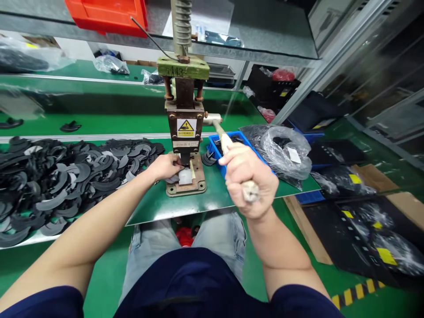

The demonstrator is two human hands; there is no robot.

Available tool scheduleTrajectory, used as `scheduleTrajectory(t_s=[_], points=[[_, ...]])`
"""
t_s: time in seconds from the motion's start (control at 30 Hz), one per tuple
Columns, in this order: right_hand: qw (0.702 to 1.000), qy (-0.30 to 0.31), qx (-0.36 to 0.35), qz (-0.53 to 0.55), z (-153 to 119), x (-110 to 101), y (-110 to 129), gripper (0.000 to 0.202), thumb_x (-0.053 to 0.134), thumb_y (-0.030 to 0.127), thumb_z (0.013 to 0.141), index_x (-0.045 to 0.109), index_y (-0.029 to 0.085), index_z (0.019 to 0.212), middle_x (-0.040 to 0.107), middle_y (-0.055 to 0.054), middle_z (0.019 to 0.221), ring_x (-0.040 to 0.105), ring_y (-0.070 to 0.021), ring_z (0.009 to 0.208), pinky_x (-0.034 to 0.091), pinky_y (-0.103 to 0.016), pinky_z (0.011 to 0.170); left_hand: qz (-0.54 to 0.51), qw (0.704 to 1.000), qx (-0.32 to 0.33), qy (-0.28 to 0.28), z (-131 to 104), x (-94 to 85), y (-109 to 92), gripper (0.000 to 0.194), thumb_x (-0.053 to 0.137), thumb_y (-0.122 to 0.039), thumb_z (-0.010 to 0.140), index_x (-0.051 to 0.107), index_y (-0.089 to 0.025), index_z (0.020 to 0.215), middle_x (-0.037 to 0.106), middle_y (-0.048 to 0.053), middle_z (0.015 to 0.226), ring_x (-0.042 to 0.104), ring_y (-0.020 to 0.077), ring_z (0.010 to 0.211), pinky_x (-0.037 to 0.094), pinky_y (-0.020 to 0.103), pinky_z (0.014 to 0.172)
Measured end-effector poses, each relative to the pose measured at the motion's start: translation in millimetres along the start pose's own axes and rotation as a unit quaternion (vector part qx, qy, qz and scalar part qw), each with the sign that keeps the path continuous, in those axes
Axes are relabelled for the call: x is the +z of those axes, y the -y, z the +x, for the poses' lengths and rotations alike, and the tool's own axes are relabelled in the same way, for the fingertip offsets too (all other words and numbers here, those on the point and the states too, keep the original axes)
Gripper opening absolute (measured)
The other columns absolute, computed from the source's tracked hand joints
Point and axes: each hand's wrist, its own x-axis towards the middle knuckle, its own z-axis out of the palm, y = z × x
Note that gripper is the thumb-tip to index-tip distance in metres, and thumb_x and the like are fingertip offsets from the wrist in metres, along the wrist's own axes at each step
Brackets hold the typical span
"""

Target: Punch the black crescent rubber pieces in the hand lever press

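An upright hand press [185, 112] with a warning label stands in front of me on the green table. My right hand [250, 176] is wrapped around the wooden-looking lever handle [225, 141] on the press's right side, with the handle's end poking out of the fist. At the press base [172, 190], my left hand [166, 167] reaches in from the left, fingers pinched close under the ram. A grey curved piece [172, 179] shows just below those fingers, partly hidden by them. Beside it, a pale block [185, 176] sits on the base.
A large heap of dark curved pieces [73, 176] covers the table's left side. Right of the press are a blue bin [215, 150] and a clear plastic bag [286, 152]. A shelf with a red bin [109, 15] hangs above. Boxes with bagged parts [364, 221] stand at right.
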Motion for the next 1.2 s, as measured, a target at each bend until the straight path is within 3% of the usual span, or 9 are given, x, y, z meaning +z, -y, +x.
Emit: scheduleTrajectory(t_s=[0.2, 0.3, 0.43, 0.6, 0.7, 0.83, 1.0, 1.2], points=[[0.998, -0.008, -0.038, -0.039, -48, 13, -19, 0.014, 0.070, 0.023, 0.084, 0.059, 0.028, 0.077, 0.063, 0.002, 0.073, 0.073, -0.0224, 0.091, 0.055, -0.061, 0.112, -0.007, 1.000, 0.002, -0.020, 1, -0.9, 1, 0.017, 0.076, -0.039, 0.082, 0.079, -0.022, 0.085, 0.079, 0.005, 0.088, 0.071, 0.0240, 0.081, 0.050, 0.031, 0.075], [0.998, -0.024, -0.047, -0.041, -57, 18, -26, 0.013, 0.071, 0.022, 0.083, 0.060, 0.028, 0.079, 0.064, 0.002, 0.074, 0.072, -0.0224, 0.092, 0.055, -0.060, 0.112, -0.088, 0.995, -0.021, -0.035, -15, -3.4, 11, 0.027, 0.080, -0.048, 0.082, 0.078, -0.021, 0.087, 0.078, 0.005, 0.083, 0.068, 0.0216, 0.075, 0.050, 0.030, 0.071], [0.997, -0.032, -0.049, -0.043, -59, 19, -28, 0.014, 0.071, 0.021, 0.081, 0.061, 0.029, 0.080, 0.065, 0.002, 0.075, 0.072, -0.0241, 0.090, 0.055, -0.063, 0.110, -0.272, 0.958, -0.077, -0.040, -85, 12.3, 19, 0.045, 0.077, -0.063, 0.086, 0.076, -0.019, 0.094, 0.077, 0.008, 0.087, 0.066, 0.0189, 0.070, 0.050, 0.030, 0.067], [0.997, -0.052, -0.040, -0.042, -61, 22, -29, 0.014, 0.071, 0.018, 0.079, 0.060, 0.028, 0.079, 0.064, 0.002, 0.073, 0.071, -0.0249, 0.087, 0.055, -0.065, 0.110, -0.217, 0.972, 0.009, 0.083, -198, 63.4, -10, 0.025, 0.071, -0.051, 0.095, 0.076, -0.027, 0.102, 0.075, 0.005, 0.093, 0.069, 0.0228, 0.083, 0.053, 0.035, 0.080], [0.997, -0.057, -0.041, -0.044, -61, 23, -30, 0.015, 0.070, 0.018, 0.078, 0.060, 0.028, 0.078, 0.064, 0.002, 0.073, 0.071, -0.0244, 0.086, 0.055, -0.065, 0.110, -0.210, 0.971, 0.007, 0.111, -231, 81.5, -26, 0.021, 0.066, -0.048, 0.098, 0.073, -0.031, 0.107, 0.072, 0.005, 0.095, 0.068, 0.0248, 0.086, 0.053, 0.038, 0.081], [0.997, -0.049, -0.038, -0.055, -60, 22, -29, 0.016, 0.070, 0.018, 0.077, 0.058, 0.029, 0.078, 0.065, 0.002, 0.073, 0.072, -0.0250, 0.087, 0.055, -0.065, 0.110, -0.258, 0.956, -0.019, 0.138, -239, 73.6, -22, 0.022, 0.066, -0.047, 0.097, 0.067, -0.031, 0.112, 0.069, 0.007, 0.105, 0.065, 0.0267, 0.097, 0.053, 0.042, 0.091], [0.996, -0.049, -0.037, -0.058, -60, 21, -28, 0.016, 0.070, 0.018, 0.078, 0.058, 0.029, 0.077, 0.065, 0.002, 0.073, 0.072, -0.0252, 0.086, 0.055, -0.065, 0.110, -0.376, 0.896, -0.029, 0.235, -239, 62.1, 1, 0.029, 0.071, -0.044, 0.096, 0.063, -0.027, 0.118, 0.064, 0.005, 0.105, 0.061, 0.0212, 0.098, 0.053, 0.037, 0.094], [0.995, -0.057, -0.035, -0.069, -59, 23, -29, 0.016, 0.070, 0.022, 0.082, 0.057, 0.029, 0.074, 0.064, 0.004, 0.071, 0.072, -0.0230, 0.084, 0.057, -0.062, 0.109, -0.490, 0.849, -0.124, 0.155, -243, 95.4, -3, 0.051, 0.084, -0.044, 0.086, 0.059, -0.028, 0.128, 0.072, 0.001, 0.093, 0.067, 0.0183, 0.081, 0.054, 0.035, 0.081]])
